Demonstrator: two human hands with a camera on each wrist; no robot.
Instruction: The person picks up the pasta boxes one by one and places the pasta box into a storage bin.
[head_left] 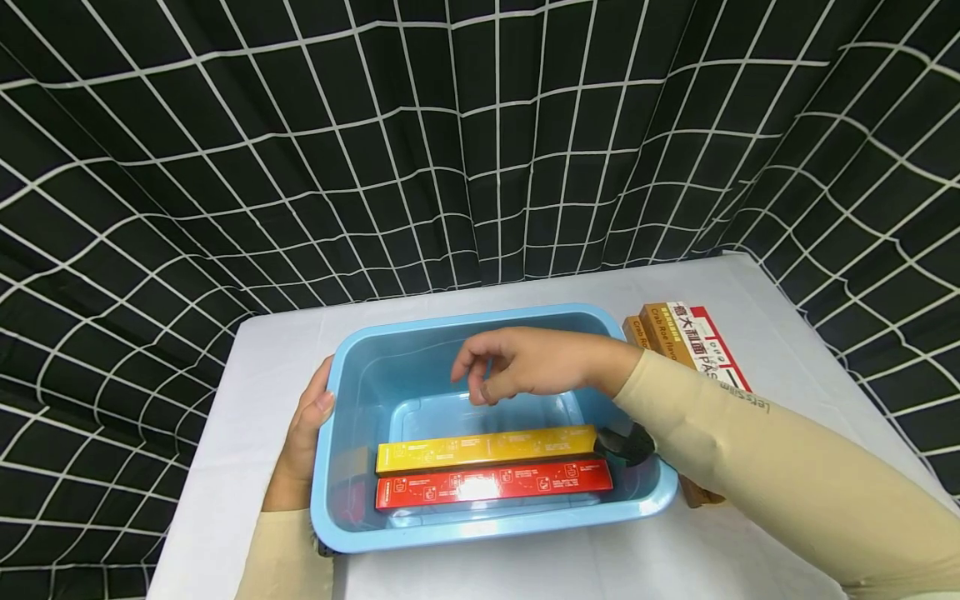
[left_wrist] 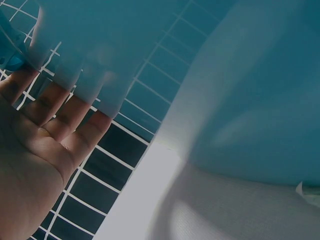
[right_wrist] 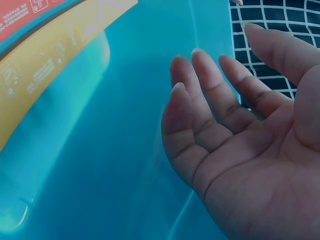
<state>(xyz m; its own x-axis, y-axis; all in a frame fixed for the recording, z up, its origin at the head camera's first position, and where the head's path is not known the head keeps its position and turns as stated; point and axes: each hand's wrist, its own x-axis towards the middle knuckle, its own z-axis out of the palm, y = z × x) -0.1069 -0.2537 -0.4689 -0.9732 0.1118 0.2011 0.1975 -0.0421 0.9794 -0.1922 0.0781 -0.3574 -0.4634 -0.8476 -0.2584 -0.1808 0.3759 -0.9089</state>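
My left hand (head_left: pixel 306 425) is at the left side of a light blue plastic bin (head_left: pixel 495 527). Its fingertips press the outer wall, with straight fingers (left_wrist: pixel 65 122) in the left wrist view, and the thumb touches the rim. Over the bin's middle hovers my right hand (head_left: pixel 525 362), loosely curled and holding nothing; its palm shows in the right wrist view. Inside the bin, along the near side, a yellow box (head_left: pixel 487 447) and a red box (head_left: pixel 495 485) lie parallel, narrow printed sides up.
Outside the bin's right side lie brown boxes (head_left: pixel 663 329) marked "Crab Roe flavor" and a white-and-red pasta box (head_left: pixel 703 342), partly behind my right forearm. A white cloth covers the table (head_left: pixel 285 342). Black curtains (head_left: pixel 420 167) with a white grid surround it.
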